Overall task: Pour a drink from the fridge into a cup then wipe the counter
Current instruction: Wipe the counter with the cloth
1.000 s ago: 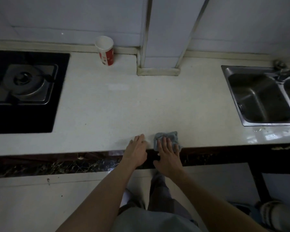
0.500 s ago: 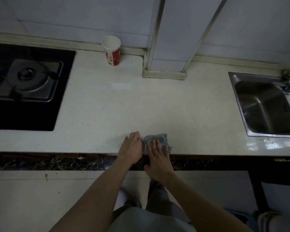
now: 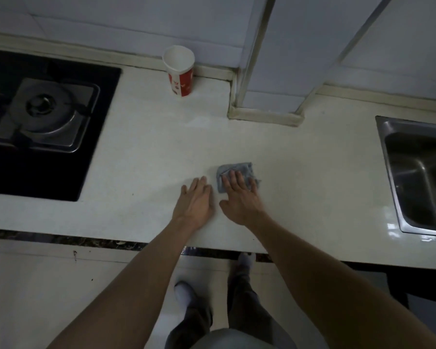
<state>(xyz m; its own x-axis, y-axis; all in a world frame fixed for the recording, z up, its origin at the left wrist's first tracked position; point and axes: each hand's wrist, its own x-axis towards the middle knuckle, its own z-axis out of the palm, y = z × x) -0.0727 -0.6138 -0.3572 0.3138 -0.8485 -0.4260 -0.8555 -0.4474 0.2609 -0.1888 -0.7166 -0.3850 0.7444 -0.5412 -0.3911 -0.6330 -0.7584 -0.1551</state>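
the cup (image 3: 179, 71) stands by the wall (image 3: 86, 18) and you look to be wiping: right grip (image 3: 239, 197) flat on the cloth (image 3: 244, 168), left grip (image 3: 195, 200) flat, empty.

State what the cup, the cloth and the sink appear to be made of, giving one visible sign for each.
Cup: probably paper, matte white inside, with a red printed wall and a thin rolled rim.
Cloth: soft fabric, perhaps microfibre, grey-blue and matte, with creases and a ragged edge.
Sink: likely stainless steel, with a brushed silvery finish that shows bright reflections.
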